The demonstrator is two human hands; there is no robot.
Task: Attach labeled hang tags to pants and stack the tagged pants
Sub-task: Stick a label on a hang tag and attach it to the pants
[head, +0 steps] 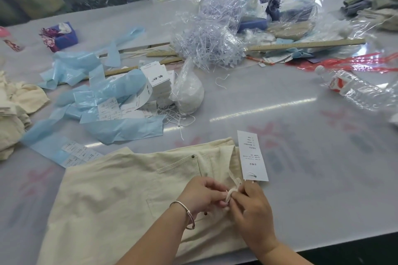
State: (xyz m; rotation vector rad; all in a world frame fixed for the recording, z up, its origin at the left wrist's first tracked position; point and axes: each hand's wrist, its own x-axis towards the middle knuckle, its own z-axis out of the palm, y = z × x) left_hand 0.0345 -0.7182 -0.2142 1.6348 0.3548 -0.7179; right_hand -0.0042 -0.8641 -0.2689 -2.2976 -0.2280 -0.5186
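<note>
Cream pants (pixel 120 189) lie flat on table (pixel 301 135) near me, soft & floppy. Both grips, my left hand (pixel 201 194) & right hand (pixel 251 206), pinch the belt loop (pixel 230 194). Hang tag (pixel 252 157) is light, stiffish card; I'd hold it by its string end.

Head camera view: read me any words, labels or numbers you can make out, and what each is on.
Hang tag on the pants: printed lines, upside down, too blurred to read.
Stacked tags: brush-style characters, unreadable.
Sticker sheets: too small.
Bottle label: red and white, illegible.
</note>
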